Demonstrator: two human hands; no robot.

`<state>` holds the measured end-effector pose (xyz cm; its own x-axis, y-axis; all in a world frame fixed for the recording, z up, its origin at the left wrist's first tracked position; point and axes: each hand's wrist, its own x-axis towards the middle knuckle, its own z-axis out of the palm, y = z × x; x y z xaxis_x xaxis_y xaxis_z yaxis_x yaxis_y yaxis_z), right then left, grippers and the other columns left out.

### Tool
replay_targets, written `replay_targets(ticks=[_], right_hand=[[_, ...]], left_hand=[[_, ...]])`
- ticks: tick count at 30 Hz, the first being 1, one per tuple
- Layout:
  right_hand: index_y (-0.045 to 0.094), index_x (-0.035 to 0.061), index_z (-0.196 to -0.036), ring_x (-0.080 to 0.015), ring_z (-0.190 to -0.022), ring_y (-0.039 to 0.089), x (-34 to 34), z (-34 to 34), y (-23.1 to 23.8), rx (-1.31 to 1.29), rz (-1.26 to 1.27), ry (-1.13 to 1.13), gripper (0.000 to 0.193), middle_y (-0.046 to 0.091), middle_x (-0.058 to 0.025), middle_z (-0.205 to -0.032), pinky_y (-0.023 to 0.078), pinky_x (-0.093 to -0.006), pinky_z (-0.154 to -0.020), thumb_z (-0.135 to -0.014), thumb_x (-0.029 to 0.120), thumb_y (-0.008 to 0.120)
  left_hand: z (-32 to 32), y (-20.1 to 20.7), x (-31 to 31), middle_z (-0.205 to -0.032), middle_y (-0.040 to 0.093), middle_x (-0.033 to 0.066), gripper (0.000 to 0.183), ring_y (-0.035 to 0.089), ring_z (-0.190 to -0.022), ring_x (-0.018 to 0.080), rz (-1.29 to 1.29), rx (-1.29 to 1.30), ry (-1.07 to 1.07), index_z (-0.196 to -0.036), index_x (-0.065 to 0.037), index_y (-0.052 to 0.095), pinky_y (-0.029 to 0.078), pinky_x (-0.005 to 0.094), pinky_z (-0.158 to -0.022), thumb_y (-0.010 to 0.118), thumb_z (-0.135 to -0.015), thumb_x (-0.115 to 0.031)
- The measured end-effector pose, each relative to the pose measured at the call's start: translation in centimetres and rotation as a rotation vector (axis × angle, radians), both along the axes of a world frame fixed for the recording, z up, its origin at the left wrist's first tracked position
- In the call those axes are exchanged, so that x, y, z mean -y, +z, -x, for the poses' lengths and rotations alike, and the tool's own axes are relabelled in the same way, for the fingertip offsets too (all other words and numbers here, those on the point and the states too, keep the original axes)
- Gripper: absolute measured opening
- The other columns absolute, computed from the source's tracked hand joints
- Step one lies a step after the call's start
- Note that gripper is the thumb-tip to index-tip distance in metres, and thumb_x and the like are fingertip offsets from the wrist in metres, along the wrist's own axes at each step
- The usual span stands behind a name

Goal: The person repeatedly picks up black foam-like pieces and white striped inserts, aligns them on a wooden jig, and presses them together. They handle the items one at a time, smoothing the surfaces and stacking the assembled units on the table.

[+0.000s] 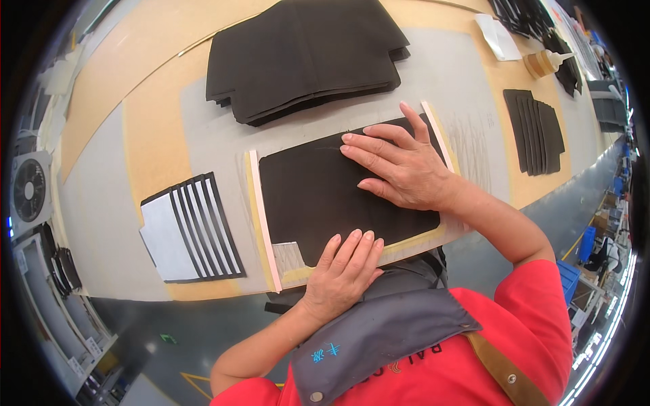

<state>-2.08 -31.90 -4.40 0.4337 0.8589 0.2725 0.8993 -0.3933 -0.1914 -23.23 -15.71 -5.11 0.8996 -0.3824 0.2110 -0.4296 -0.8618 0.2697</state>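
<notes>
A black sheet [305, 193] with a notched corner lies flat on the table in front of me, between two pale guide strips, the left strip [263, 216] and the right strip [437, 135]. My left hand [344, 271] rests on the near edge of the sheet, fingers stretched out and side by side. Over the sheet's right half lies my right hand [409, 166], palm down with fingers spread. Neither hand grips anything. Whatever is under the palms is hidden.
Beyond the sheet sits a thick stack of black notched sheets [308, 61]. Fanned white pieces with black borders [193, 230] lie at left, fanned black pieces [533, 132] at right. A nozzle bottle [544, 63] and white paper [497, 37] are far right. The table's near edge adjoins my apron.
</notes>
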Motion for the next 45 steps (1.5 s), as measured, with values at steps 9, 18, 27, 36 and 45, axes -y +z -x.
replay_targets(ticks=[9, 18, 27, 36, 45], right_hand=[[0.065, 0.0182, -0.137, -0.0157, -0.126, 0.053, 0.1, 0.2, 0.2, 0.020, 0.026, -0.008, 0.051, 0.061, 0.0063, -0.140, 0.011, -0.0594, -0.126, -0.091, 0.039, 0.072], [0.063, 0.0190, -0.138, -0.0175, -0.127, 0.052, 0.1, 0.1, -0.4, 0.033, -0.008, -0.006, 0.048, 0.061, 0.0067, -0.140, 0.009, -0.0589, -0.126, -0.093, 0.033, 0.071], [0.064, 0.0210, -0.136, -0.0163, -0.129, 0.051, 0.0, -0.1, -0.3, 0.034, -0.026, -0.001, 0.046, 0.061, 0.0080, -0.139, 0.008, -0.0584, -0.127, -0.092, 0.030, 0.073], [0.067, 0.0194, -0.130, -0.0168, -0.129, 0.052, -0.1, 0.1, -0.7, 0.048, -0.090, 0.011, 0.038, 0.063, 0.0079, -0.133, 0.010, -0.0587, -0.126, -0.094, 0.029, 0.071], [0.073, 0.0163, -0.121, -0.0173, -0.127, 0.053, 0.3, 0.1, -0.9, 0.064, -0.166, 0.058, 0.032, 0.067, 0.0070, -0.124, 0.013, -0.0599, -0.125, -0.091, 0.028, 0.073]], left_hand=[[0.0, 0.3, 0.1, -0.146, 0.054, 0.0108, 0.059, 0.047, -0.140, 0.0279, 0.026, -0.022, 0.012, -0.141, -0.010, 0.061, 0.036, 0.0489, -0.119, 0.069, -0.094, -0.043], [-6.4, 3.6, -2.8, -0.138, 0.058, 0.0170, 0.056, 0.054, -0.133, 0.0362, 0.362, -0.036, 0.123, -0.142, -0.003, 0.056, 0.042, 0.0515, -0.115, 0.072, -0.089, -0.005], [-9.1, 0.6, -4.3, -0.141, 0.052, 0.0208, 0.052, 0.049, -0.135, 0.0394, 0.094, 0.053, 0.342, -0.141, 0.001, 0.053, 0.039, 0.0508, -0.115, 0.069, -0.093, -0.013], [-10.1, 1.2, -4.0, -0.137, 0.057, 0.0182, 0.043, 0.053, -0.127, 0.0383, 0.167, 0.072, 0.352, -0.136, 0.000, 0.058, 0.043, 0.0473, -0.110, 0.062, -0.093, -0.001], [-12.9, 0.2, -4.0, -0.121, 0.072, 0.0089, 0.055, 0.063, -0.115, 0.0288, 0.386, 0.100, 0.248, -0.133, -0.006, 0.062, 0.045, 0.0395, -0.103, 0.052, -0.083, 0.015]])
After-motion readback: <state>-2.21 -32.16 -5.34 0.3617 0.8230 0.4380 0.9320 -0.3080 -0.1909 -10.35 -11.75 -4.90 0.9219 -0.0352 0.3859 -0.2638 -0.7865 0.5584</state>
